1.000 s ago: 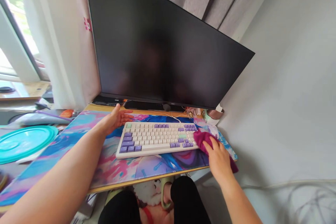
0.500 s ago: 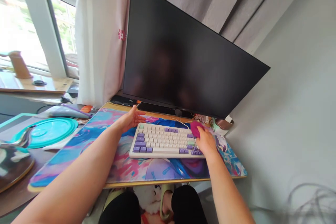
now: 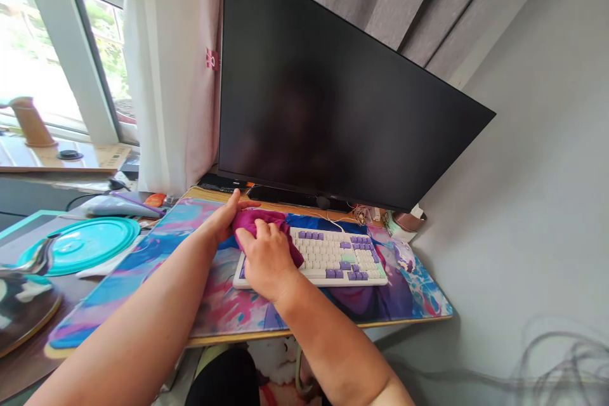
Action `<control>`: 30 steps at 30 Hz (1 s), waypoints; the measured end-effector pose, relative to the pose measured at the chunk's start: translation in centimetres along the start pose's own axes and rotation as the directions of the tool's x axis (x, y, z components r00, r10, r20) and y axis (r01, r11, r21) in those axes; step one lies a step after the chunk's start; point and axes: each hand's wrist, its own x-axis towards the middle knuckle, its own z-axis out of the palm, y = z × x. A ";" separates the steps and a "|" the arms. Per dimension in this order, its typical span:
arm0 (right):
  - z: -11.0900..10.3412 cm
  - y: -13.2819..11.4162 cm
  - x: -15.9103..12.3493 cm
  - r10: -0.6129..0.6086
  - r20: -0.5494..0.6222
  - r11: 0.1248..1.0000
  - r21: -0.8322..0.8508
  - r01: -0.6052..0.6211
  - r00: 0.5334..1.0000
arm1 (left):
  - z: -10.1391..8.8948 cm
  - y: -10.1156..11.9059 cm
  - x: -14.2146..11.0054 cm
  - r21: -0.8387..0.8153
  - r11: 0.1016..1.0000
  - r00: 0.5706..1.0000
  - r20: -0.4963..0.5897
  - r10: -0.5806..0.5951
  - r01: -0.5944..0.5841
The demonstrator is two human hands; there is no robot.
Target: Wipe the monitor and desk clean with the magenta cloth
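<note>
A white keyboard (image 3: pixel 318 260) with purple and pale green keys lies on a colourful desk mat (image 3: pixel 223 307). Over its left end is a magenta cloth (image 3: pixel 252 222), which hides many of the keys there. My right hand (image 3: pixel 269 260) grips the cloth from above, fingers curled into it against the keyboard. Beside the keyboard's upper left corner, my left hand (image 3: pixel 223 221) is upright on edge with the thumb raised and fingers stretched out, partly hidden by the cloth. It looks to hold nothing.
Behind the keyboard stands a large dark monitor (image 3: pixel 333 95). A mouse (image 3: pixel 403 255) rests on the mat at the right, near a wall (image 3: pixel 528 171). At the left are a turquoise lid (image 3: pixel 95 244) and a shiny kettle-like vessel (image 3: pixel 23 304). A cable (image 3: pixel 335 223) runs behind the keyboard.
My right hand has swept the cloth from the keyboard's right end across to its left end, beside my left hand. The right end and the mouse are now uncovered. My left hand stays nearly in place.
</note>
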 end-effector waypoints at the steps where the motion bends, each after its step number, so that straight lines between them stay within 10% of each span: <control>1: 0.0 -0.1 -0.3 -0.030 -0.001 1.000 -0.009 0.030 1.000 | 0.0 0.1 -0.1 0.005 1.000 1.000 -0.006 -0.015 0.015; 7: -0.2 4.3 -3.3 -0.099 0.072 0.991 -0.088 0.106 0.992 | 0.4 0.5 -0.3 0.009 0.998 0.998 0.018 -0.060 0.060; 13: -1.7 14.5 -9.5 0.306 0.186 0.931 -0.263 -0.253 0.934 | 0.6 0.3 0.1 0.073 0.996 0.999 -0.011 -0.053 0.054; 19: -1.9 24.4 -19.2 0.653 0.065 0.737 -0.284 -0.614 0.754 | 0.6 0.1 0.4 0.112 0.993 0.999 -0.019 -0.027 0.029; 23: -2.3 28.4 -23.9 0.778 -0.015 0.623 0.148 -0.768 0.628 | -0.3 -0.5 1.8 0.179 0.984 0.999 -0.031 -0.007 0.013; 28: -2.8 29.9 -26.4 0.928 0.103 0.179 0.719 -0.671 0.358 | -1.4 -1.3 3.4 0.275 0.962 1.000 -0.021 0.000 0.006; 30: -2.5 30.4 -27.1 0.930 0.185 0.073 0.754 -0.653 0.318 | -1.1 -1.3 3.3 0.314 0.950 0.999 -0.037 0.017 -0.005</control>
